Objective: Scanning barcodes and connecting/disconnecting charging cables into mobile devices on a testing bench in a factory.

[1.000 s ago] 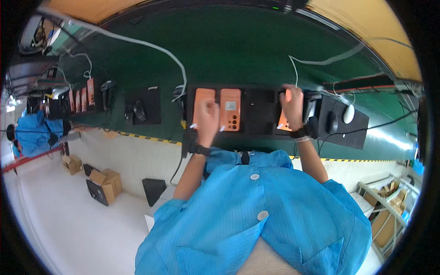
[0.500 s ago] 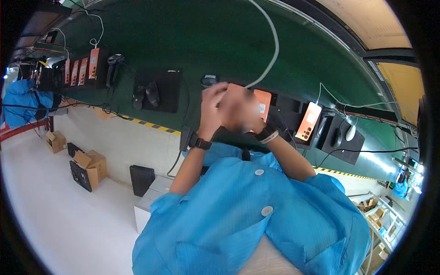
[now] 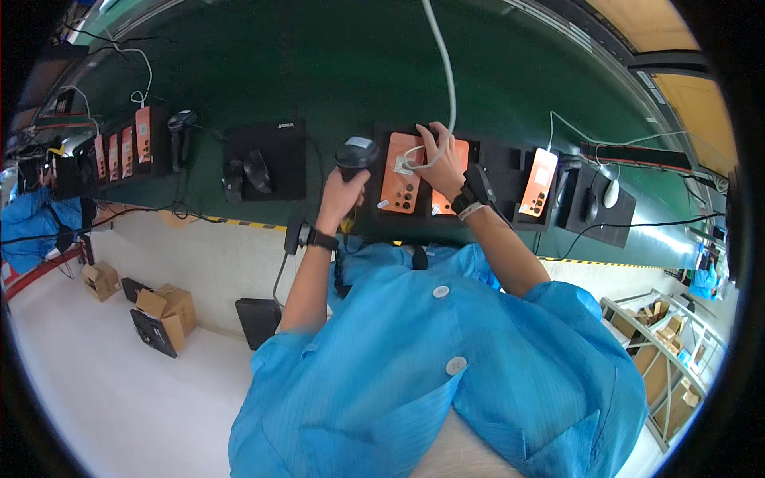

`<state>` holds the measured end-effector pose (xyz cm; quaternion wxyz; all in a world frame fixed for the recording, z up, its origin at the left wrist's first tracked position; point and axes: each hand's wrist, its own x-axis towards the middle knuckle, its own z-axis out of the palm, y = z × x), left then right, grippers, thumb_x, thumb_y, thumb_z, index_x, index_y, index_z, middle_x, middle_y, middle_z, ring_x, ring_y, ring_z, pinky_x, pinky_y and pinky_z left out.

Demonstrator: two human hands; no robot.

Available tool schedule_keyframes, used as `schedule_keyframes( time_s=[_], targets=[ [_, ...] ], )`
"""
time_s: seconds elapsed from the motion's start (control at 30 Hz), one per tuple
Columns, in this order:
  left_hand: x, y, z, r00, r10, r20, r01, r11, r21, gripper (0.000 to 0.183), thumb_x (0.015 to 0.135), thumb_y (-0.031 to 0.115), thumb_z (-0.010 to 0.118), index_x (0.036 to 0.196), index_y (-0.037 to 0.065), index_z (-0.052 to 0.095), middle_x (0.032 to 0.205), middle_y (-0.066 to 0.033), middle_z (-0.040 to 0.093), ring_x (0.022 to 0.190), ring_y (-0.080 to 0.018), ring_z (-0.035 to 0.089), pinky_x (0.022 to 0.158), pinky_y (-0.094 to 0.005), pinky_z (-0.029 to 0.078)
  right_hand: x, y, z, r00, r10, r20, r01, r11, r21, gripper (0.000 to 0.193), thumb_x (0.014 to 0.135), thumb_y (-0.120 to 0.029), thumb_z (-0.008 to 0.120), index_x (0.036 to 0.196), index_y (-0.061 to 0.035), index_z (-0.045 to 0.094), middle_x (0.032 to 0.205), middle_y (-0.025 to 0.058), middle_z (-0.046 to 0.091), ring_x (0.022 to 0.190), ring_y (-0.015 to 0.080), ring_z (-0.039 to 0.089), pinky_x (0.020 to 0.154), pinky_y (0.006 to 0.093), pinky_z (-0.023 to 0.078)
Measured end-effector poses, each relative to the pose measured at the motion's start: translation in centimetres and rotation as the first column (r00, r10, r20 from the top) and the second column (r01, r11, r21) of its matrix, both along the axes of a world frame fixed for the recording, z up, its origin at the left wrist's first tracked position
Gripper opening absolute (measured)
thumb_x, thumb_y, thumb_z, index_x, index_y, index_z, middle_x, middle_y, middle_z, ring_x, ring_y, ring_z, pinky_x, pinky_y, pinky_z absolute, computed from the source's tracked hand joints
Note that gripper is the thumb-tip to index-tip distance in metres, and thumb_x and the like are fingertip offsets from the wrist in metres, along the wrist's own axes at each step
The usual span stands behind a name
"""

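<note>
- Grip: left hand [image 3: 343, 193] has its fingers wrapped round the handle of a black scanner [image 3: 355, 156], head pointing away from the body.
- Right hand [image 3: 445, 169]: fingers partly spread over the middle phone [image 3: 462, 151], hiding much of it. White cable [image 3: 451, 88] runs down to the fingers and loops over the left phone [image 3: 401, 191]; can't tell if it's pinched.
- Left and middle phones: orange, side by side on a black tray [image 3: 498, 166], camera ends toward the body.
- Right phone [image 3: 539, 185]: orange, at the tray's right end, another cable [image 3: 552, 127] at its top.
- Further right: black mouse [image 3: 591, 207], white mouse [image 3: 611, 193].
</note>
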<state>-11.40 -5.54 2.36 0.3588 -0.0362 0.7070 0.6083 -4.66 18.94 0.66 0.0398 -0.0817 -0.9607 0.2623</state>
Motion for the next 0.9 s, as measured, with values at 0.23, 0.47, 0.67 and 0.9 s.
schedule_keyframes(
  time_s=[0.23,0.47,0.67,0.9],
  targets=[
    [2.8,0.9,3.8,0.964,-0.255,0.068,0.26,0.963,-0.075,0.03,0.089,0.028,0.067,0.078,0.001,0.059,0.06,-0.0033,0.057,0.048,-0.012,0.056,0.043,-0.0286,0.043,0.2,-0.2,0.2,1.0,-0.023,-0.014,0.023,1.0,-0.019,0.082,0.072,-0.029,0.085,0.141,-0.0084,0.046,0.14,0.0193,0.037,0.124,0.0415,0.042,0.103,0.0489,0.041],
    [2.5,2.2,4.1,0.948,-0.276,0.157,0.293,0.951,-0.096,0.036,0.089,0.032,0.066,0.079,-0.002,0.061,0.059,-0.0058,0.059,0.047,-0.0141,0.059,0.044,-0.0299,0.046,0.1,-0.2,0.0,0.995,-0.02,-0.102,0.022,1.0,0.022,0.072,0.07,-0.008,0.075,0.136,-0.0091,0.049,0.138,0.0151,0.041,0.114,0.0395,0.049,0.095,0.0481,0.047],
    [2.2,3.0,5.5,0.93,-0.279,0.239,0.281,0.959,0.026,0.03,0.087,0.026,0.066,0.075,0.0,0.061,0.062,-0.0057,0.059,0.049,-0.0139,0.056,0.042,-0.0298,0.043,0.2,-0.1,0.0,0.996,-0.029,-0.085,0.03,0.999,0.015,0.07,0.075,-0.017,0.077,0.139,-0.0103,0.048,0.136,0.0173,0.042,0.115,0.0412,0.049,0.097,0.0492,0.047],
    [-0.8,2.4,1.5,0.924,-0.151,-0.352,0.022,0.939,-0.344,0.042,0.087,0.032,0.069,0.106,-0.003,0.056,0.071,-0.0087,0.064,0.054,-0.0161,0.062,0.049,-0.0316,0.049,1.4,-0.2,-1.1,0.957,-0.106,-0.27,0.072,0.989,-0.133,0.06,0.082,-0.019,0.072,0.135,-0.0026,0.049,0.136,0.0234,0.045,0.122,0.0441,0.047,0.105,0.0487,0.042]
  ],
)
